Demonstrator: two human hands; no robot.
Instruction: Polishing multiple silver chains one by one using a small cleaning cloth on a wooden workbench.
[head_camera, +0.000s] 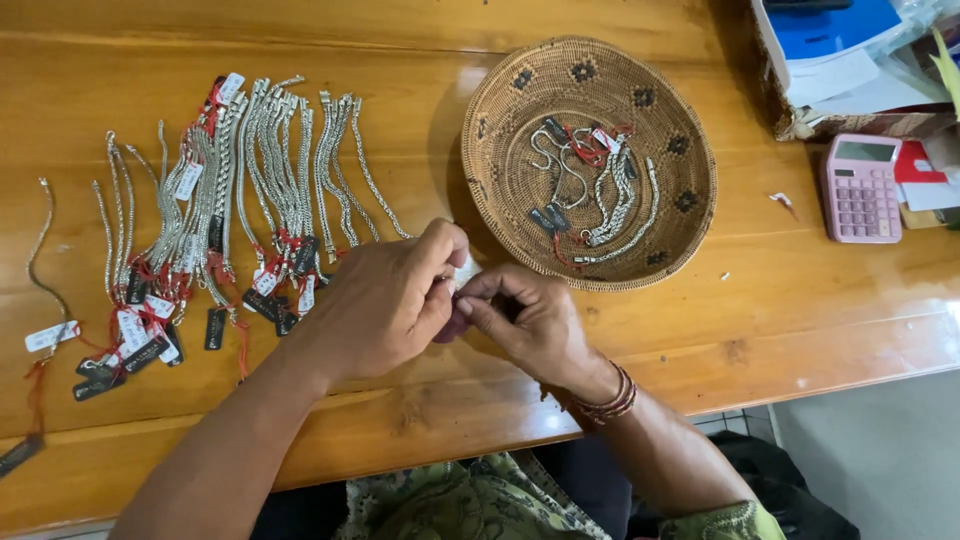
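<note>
Hands meet over the bench (800, 310): left hand (385, 300) and right hand (530, 320) pinch a small item, probably a tagged chain, light and limp; grip at the clasp. Beyond lie silver chains (270, 160) and a woven basket (500, 110).

On the wooden table (780, 290), rows of silver chains (250, 190) lie at the left. A woven basket (500, 110) sits right of them, holding more chains (610, 200). A calculator (860, 188) lies further right, a box of papers (840, 70) behind it.
</note>
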